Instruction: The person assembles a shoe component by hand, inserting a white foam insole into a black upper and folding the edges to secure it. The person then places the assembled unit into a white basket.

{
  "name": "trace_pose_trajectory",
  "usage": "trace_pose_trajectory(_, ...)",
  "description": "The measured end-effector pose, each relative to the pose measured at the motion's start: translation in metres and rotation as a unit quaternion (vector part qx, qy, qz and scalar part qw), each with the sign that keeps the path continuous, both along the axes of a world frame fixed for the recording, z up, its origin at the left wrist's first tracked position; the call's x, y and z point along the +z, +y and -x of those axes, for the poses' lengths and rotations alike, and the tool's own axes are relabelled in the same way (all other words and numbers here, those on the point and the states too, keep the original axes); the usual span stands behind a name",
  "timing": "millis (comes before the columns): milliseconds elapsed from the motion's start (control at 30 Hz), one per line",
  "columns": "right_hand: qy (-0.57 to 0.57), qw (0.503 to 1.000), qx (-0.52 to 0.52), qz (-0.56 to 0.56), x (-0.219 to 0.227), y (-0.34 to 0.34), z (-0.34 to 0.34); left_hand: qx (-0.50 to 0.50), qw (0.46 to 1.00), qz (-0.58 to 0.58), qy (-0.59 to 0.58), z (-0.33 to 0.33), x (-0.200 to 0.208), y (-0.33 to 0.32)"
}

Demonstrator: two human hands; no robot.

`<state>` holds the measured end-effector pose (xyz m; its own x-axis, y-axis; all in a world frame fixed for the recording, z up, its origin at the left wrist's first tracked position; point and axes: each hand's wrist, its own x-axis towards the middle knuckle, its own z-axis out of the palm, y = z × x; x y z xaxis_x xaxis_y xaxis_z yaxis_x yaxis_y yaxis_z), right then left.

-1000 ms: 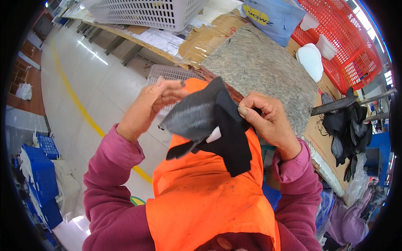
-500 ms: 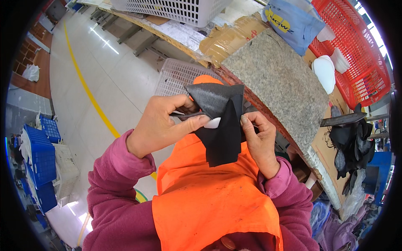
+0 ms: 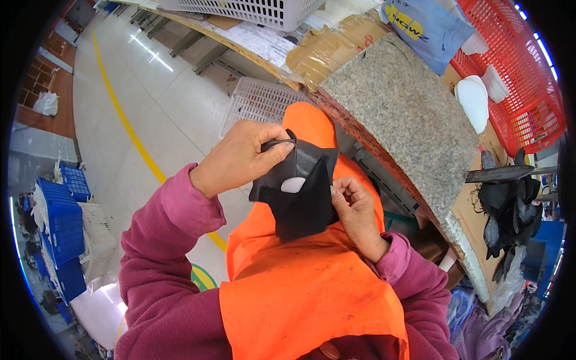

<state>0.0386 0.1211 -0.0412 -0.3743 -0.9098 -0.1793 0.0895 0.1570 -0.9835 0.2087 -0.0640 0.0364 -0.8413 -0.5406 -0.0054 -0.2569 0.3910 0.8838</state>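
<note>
Over my lap I hold a black fabric piece [image 3: 303, 210], partly folded, with a greyer, slightly shiny inner face. My left hand [image 3: 243, 156] pinches its upper left edge between thumb and fingers. At the right edge, my right hand [image 3: 357, 210] grips the cloth with thumb and forefinger. The rounded end of a white insert [image 3: 293, 185] shows between the fabric layers; the rest of it is hidden inside. An orange apron [image 3: 306, 288] lies beneath my hands.
A stone slab [image 3: 402, 114] tops the bench at right. Beyond it are white pads [image 3: 471, 103], a red basket [image 3: 516, 78] and a blue bag [image 3: 426, 30]. Black pieces [image 3: 510, 210] hang near a metal bar [image 3: 499, 173]. A pale crate [image 3: 255, 99] sits under the bench; blue crates [image 3: 63, 222] stand left.
My left hand has shifted its pinch up to the fabric's upper edge and opened the fold, uncovering more of the white insert's end. My right hand has moved slightly down.
</note>
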Motion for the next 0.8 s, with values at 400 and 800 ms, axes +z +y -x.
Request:
trace_pose_trajectory(400, 0.476, 0.811, 0.236, 0.246, 0.027, -0.033, 0.028, -0.056, 0.987, -0.151, -0.002, 0.005, -0.037, -0.01)
trace_pose_trajectory(800, 0.313, 0.919, 0.104, 0.214, 0.007, -0.053, 0.014, -0.07, 0.982, -0.168, 0.043, -0.003, -0.042, -0.01)
